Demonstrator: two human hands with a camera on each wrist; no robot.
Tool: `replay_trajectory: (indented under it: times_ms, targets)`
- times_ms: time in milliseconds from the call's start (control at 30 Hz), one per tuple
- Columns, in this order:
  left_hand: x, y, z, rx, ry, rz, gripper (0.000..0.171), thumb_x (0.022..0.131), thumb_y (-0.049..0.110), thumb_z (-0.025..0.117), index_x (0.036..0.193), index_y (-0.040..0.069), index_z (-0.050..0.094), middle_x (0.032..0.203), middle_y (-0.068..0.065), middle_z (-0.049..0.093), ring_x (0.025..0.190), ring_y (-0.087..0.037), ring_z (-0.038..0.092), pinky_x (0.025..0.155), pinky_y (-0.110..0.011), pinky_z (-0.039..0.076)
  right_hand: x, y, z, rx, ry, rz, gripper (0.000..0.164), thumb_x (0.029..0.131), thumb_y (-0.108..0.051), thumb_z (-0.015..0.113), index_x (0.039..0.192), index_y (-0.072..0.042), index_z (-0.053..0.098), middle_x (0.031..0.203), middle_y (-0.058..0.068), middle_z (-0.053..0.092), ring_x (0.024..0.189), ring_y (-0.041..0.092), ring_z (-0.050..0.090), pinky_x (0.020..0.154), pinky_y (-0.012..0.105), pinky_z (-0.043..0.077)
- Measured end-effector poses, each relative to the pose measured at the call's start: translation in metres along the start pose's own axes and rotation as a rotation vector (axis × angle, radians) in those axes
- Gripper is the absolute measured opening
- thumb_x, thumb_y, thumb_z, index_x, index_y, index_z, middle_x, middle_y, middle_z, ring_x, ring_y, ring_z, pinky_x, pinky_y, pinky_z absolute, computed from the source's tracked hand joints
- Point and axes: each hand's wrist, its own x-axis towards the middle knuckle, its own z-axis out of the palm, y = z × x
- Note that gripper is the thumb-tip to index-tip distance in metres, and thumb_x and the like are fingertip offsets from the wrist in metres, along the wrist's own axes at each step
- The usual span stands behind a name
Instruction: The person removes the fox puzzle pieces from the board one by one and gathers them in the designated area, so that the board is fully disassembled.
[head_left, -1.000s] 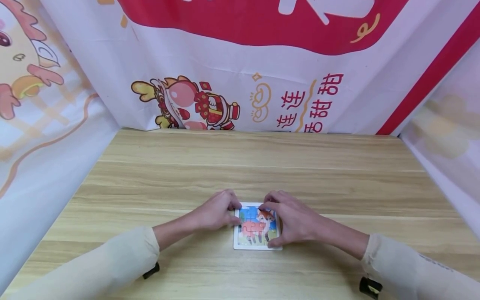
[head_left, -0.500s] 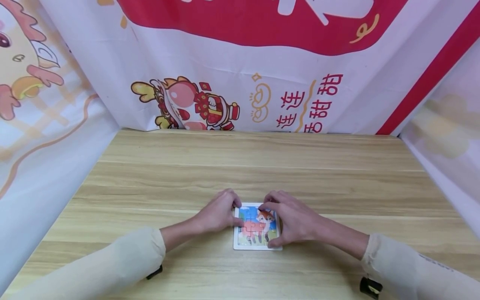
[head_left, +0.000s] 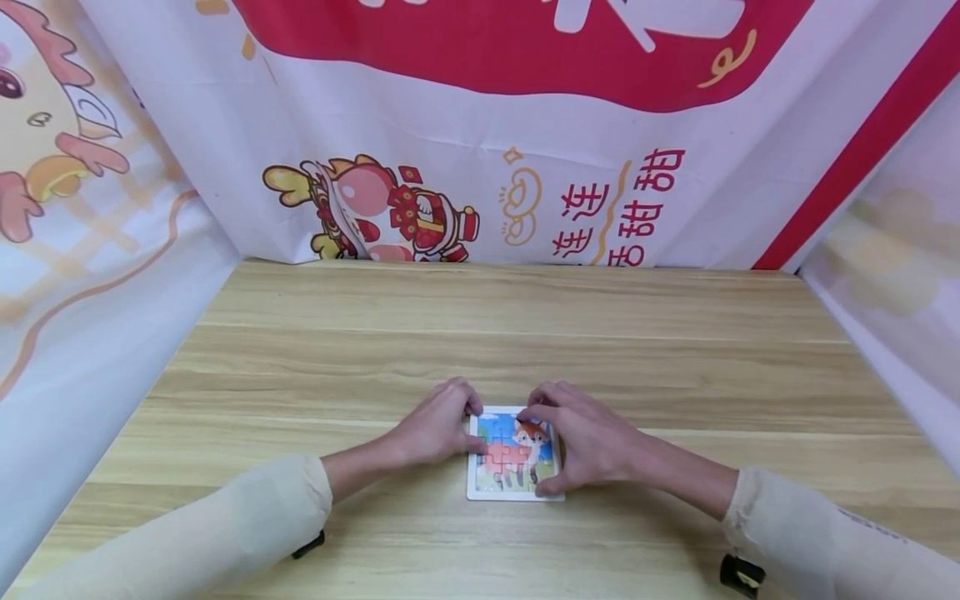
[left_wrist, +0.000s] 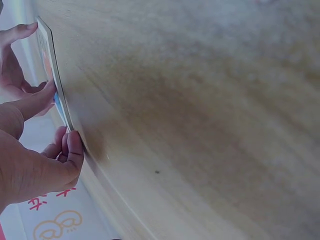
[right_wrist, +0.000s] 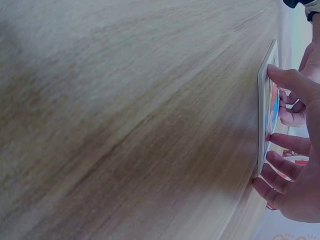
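Note:
A small square jigsaw puzzle [head_left: 507, 455] in a white frame lies flat on the wooden table, its picture a red-brown fox or deer on blue and green. My left hand [head_left: 441, 427] holds its left side, thumb on the picture near the left edge and curled fingers at the far left corner. From the other side my right hand [head_left: 592, 435] grips it, thumb on the near right corner and index finger on the far part of the picture. The right wrist view shows the frame's thin edge [right_wrist: 261, 110] low against the table, with the other right fingers beside it.
The wooden table [head_left: 480, 333] reaches back to a white and red printed cloth [head_left: 450, 117]. More printed cloth hangs at the left side [head_left: 97, 242] and right side [head_left: 892, 250]. Dark wrist-worn devices show under both sleeves.
My left hand has shifted slightly to the right, its thumb now farther onto the picture. The right hand and the puzzle have stayed in place.

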Motion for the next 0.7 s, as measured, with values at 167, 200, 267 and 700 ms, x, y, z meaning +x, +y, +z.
replay_trajectory:
  times_ms: [167, 200, 267, 700]
  targets:
    - [0.0005, -0.0008, 0.0001, -0.004, 0.003, -0.001, 0.042, 0.071, 0.011, 0.096, 0.099, -0.002, 0.067, 0.097, -0.005, 0.060, 0.091, -0.020, 0.057, 0.085, -0.036, 0.052, 0.0002, 0.0000, 0.0000, 0.004, -0.010, 0.006, 0.085, 0.064, -0.048, 0.097, 0.133, -0.007, 0.067, 0.131, 0.006, 0.057, 0.119, 0.024, 0.053, 0.105, 0.048, 0.048]
    - [0.0007, -0.0010, 0.0005, -0.005, 0.002, -0.004, 0.042, 0.071, 0.011, 0.096, 0.099, -0.002, 0.067, 0.097, -0.005, 0.060, 0.091, -0.020, 0.057, 0.085, -0.036, 0.052, 0.0002, 0.0001, 0.0000, 0.004, -0.012, 0.007, 0.085, 0.065, -0.048, 0.097, 0.133, -0.007, 0.067, 0.131, 0.006, 0.057, 0.119, 0.024, 0.053, 0.105, 0.048, 0.048]
    - [0.0009, -0.0013, 0.0005, -0.007, 0.002, -0.005, 0.043, 0.071, 0.011, 0.096, 0.099, -0.002, 0.067, 0.097, -0.005, 0.060, 0.090, -0.019, 0.057, 0.085, -0.035, 0.052, 0.0002, 0.0005, 0.0000, 0.005, -0.015, 0.003, 0.084, 0.065, -0.048, 0.096, 0.134, -0.009, 0.068, 0.130, 0.005, 0.057, 0.118, 0.023, 0.053, 0.105, 0.048, 0.049]
    - [0.0019, -0.0025, 0.0002, -0.025, 0.000, 0.002, 0.041, 0.070, 0.010, 0.096, 0.097, 0.000, 0.066, 0.092, -0.005, 0.060, 0.087, -0.018, 0.056, 0.080, -0.031, 0.050, 0.0000, 0.0010, -0.0004, -0.021, -0.019, -0.052, 0.078, 0.068, -0.048, 0.095, 0.136, -0.018, 0.070, 0.129, 0.007, 0.057, 0.114, 0.022, 0.051, 0.098, 0.045, 0.049]
